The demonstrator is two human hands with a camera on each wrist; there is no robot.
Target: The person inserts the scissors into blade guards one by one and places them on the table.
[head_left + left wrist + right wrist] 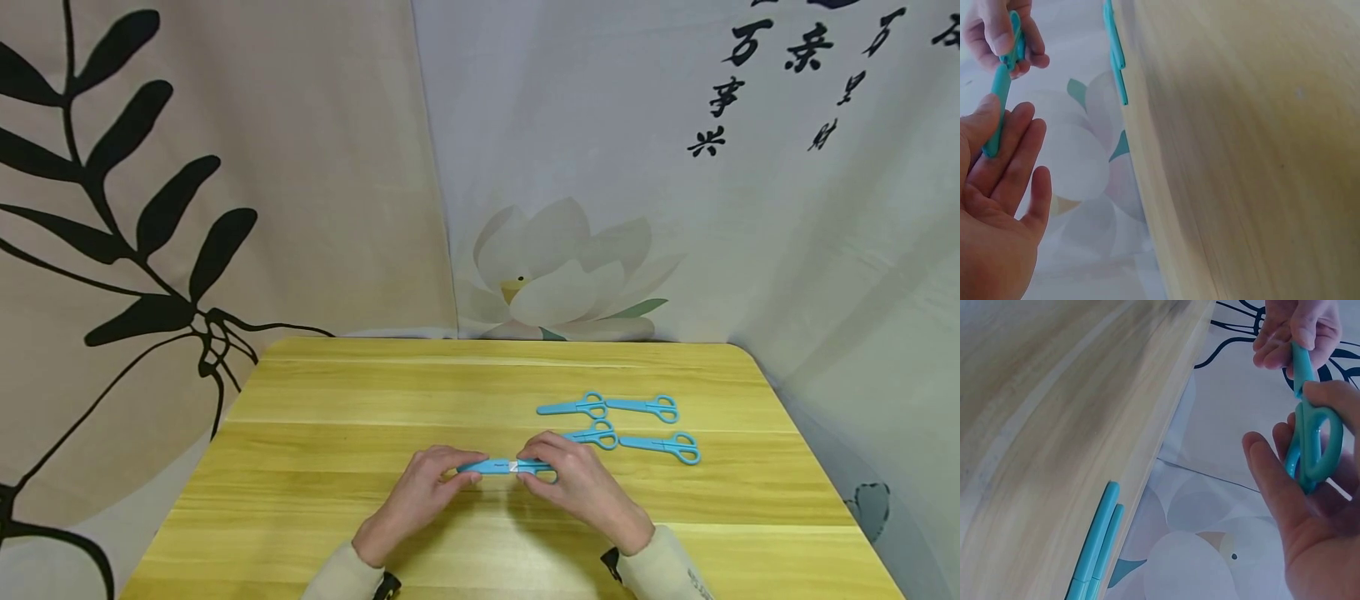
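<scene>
A pair of blue scissors (534, 467) is held level above the near middle of the table. My left hand (422, 492) pinches its blue blade cover (491, 467) between thumb and fingers. At the other end, my right hand (583, 485) grips the scissors by the handles (1325, 456). A short strip of bare blade shows between cover and handles in the head view, so the cover sits partly on the blades. In the left wrist view, the cover (999, 103) lies along the left fingers, under the thumb.
Several more blue scissors lie on the wooden table (315, 467), right of centre and beyond my right hand. Two are in a back row (573, 407) and others in a nearer row (660, 446), tips pointing left. A printed curtain (337, 167) hangs behind the table's far edge.
</scene>
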